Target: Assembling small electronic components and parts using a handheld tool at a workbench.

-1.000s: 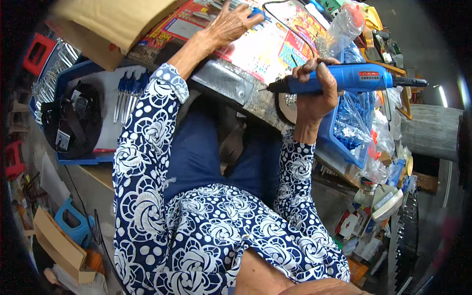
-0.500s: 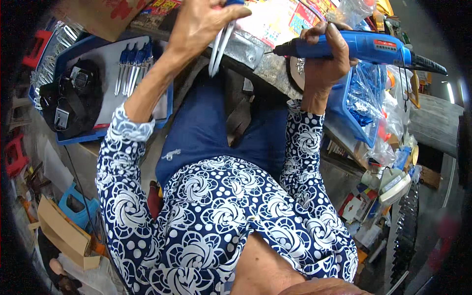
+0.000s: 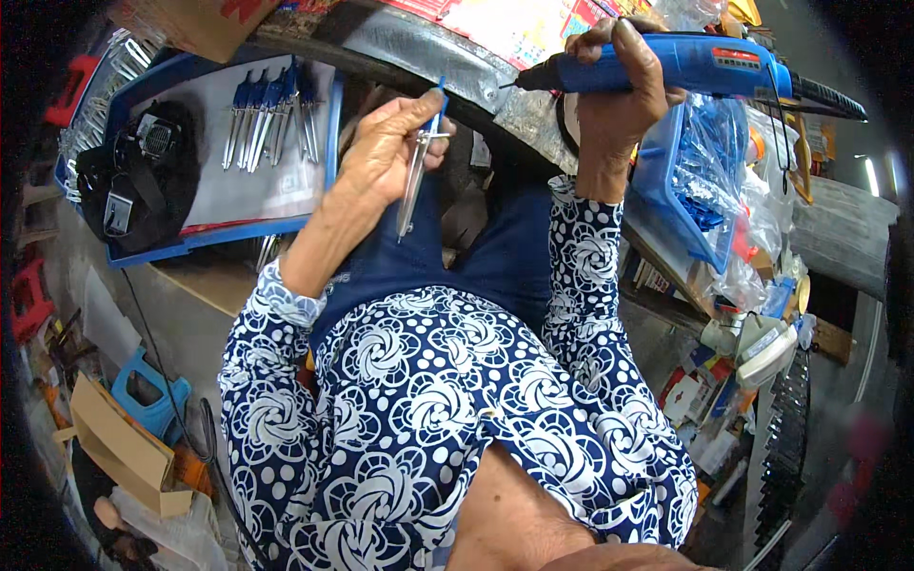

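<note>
A drawing compass (image 3: 411,190) with a blue top and silver legs is pinched in my left hand (image 3: 374,157), its points downward over my lap. My right hand (image 3: 624,105) is wrapped round a blue electric screwdriver (image 3: 700,65), which lies level with its thin bit pointing left over the bench edge. The bit and the compass are well apart. To the left, a blue tray (image 3: 219,249) holds a row of similar compasses (image 3: 255,119) and a black bundle (image 3: 143,176) with metal parts.
The metal-edged bench (image 3: 428,52) carries bright printed sheets (image 3: 524,29). A cardboard box (image 3: 195,27) stands at the far left. On the right, a blue bin (image 3: 700,224) holds small blue parts under clear plastic. The screwdriver's black cord (image 3: 828,98) runs right.
My left hand has come down from above the bench towards my lap, bringing the compass along. My right hand and the screwdriver have hardly moved.
</note>
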`<action>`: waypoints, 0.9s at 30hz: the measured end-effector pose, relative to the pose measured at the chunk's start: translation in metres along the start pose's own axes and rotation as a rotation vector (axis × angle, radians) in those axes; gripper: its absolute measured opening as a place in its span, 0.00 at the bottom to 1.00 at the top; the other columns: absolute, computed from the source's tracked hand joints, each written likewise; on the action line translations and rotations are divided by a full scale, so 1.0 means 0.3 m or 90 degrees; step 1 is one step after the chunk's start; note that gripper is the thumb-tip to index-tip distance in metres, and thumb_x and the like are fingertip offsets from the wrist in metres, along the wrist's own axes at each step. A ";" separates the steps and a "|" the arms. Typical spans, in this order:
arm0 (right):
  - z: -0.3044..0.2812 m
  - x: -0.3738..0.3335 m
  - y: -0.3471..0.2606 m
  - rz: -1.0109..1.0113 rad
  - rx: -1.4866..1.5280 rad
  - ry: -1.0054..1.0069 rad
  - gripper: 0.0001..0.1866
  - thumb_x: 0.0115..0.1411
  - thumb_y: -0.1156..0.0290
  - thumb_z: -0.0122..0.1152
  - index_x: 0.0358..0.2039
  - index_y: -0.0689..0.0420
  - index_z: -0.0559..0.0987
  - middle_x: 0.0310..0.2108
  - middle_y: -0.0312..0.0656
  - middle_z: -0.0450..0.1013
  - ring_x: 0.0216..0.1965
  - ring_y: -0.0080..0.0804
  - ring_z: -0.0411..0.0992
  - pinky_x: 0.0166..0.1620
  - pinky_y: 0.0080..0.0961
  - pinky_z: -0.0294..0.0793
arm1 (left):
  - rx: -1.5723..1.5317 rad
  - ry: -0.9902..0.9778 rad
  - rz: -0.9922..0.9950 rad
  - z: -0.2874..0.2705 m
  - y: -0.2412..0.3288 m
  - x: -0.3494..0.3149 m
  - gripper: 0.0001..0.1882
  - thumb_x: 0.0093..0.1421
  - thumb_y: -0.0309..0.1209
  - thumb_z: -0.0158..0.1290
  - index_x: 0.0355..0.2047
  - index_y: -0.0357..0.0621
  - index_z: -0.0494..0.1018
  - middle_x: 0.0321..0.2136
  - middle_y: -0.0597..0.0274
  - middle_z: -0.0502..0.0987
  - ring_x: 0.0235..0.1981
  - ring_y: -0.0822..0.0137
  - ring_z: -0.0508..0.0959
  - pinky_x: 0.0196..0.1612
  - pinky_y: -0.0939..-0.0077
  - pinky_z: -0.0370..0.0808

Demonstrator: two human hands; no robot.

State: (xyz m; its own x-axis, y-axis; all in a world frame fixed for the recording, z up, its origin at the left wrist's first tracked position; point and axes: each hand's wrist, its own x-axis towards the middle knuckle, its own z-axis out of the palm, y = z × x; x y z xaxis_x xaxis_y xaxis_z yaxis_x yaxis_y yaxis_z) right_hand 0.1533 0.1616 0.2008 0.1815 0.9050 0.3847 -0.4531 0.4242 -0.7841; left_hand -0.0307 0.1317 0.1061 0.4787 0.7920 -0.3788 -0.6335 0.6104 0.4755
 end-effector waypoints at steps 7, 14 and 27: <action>0.081 -0.029 -0.003 -0.036 -0.059 0.091 0.13 0.46 0.76 0.57 0.32 0.65 0.69 0.19 0.42 0.68 0.18 0.30 0.67 0.23 0.21 0.68 | 0.258 -0.008 0.165 0.049 -0.034 0.038 0.15 0.52 0.24 0.49 0.36 0.30 0.58 0.26 0.44 0.73 0.23 0.64 0.75 0.24 0.76 0.74; 0.096 -0.030 0.016 -0.058 -0.197 0.041 0.11 0.47 0.77 0.54 0.33 0.65 0.68 0.18 0.41 0.67 0.18 0.28 0.67 0.24 0.19 0.67 | 0.353 0.007 0.226 0.053 -0.058 0.084 0.15 0.50 0.22 0.52 0.34 0.31 0.58 0.24 0.44 0.73 0.20 0.60 0.77 0.16 0.76 0.75; 0.111 -0.025 0.022 -0.052 -0.175 0.017 0.09 0.44 0.78 0.57 0.27 0.65 0.69 0.17 0.40 0.67 0.15 0.25 0.67 0.21 0.17 0.67 | 0.424 0.028 0.270 0.097 -0.065 0.091 0.11 0.47 0.18 0.52 0.29 0.35 0.61 0.18 0.51 0.73 0.15 0.67 0.75 0.11 0.80 0.71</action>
State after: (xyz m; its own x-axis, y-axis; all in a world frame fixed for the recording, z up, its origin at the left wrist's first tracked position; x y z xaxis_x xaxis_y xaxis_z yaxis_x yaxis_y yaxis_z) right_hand 0.1198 0.1567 0.2090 0.2319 0.8666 0.4419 -0.1833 0.4851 -0.8550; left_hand 0.0124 0.1418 0.1094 0.2447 0.9660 -0.0831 -0.2524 0.1462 0.9565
